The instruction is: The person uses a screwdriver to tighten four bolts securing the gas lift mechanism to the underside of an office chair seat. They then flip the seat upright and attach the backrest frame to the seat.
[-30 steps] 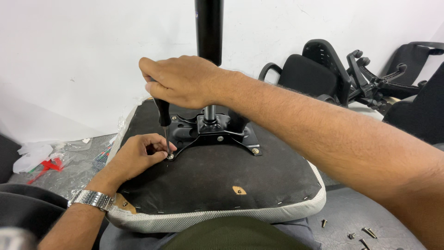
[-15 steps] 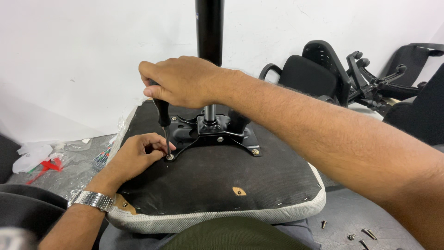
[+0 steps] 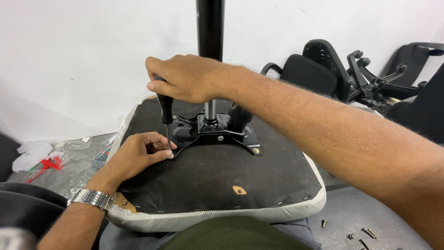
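Your right hand (image 3: 185, 81) is wrapped tight around the black handle of the screwdriver (image 3: 165, 115), its tip standing on the screw (image 3: 170, 156) at the front-left corner of the black mounting plate (image 3: 210, 134). Your left hand (image 3: 136, 155) pinches the shaft just above that screw. If the driver tilts, the tip could slip off and jab your fingertips or the upturned seat cushion (image 3: 222, 178).

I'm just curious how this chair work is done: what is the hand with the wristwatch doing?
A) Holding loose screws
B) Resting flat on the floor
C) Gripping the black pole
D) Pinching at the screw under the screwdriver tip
D: the left hand, the one with the wristwatch, has its fingertips at the screw where the screwdriver held by the right hand meets the metal plate.
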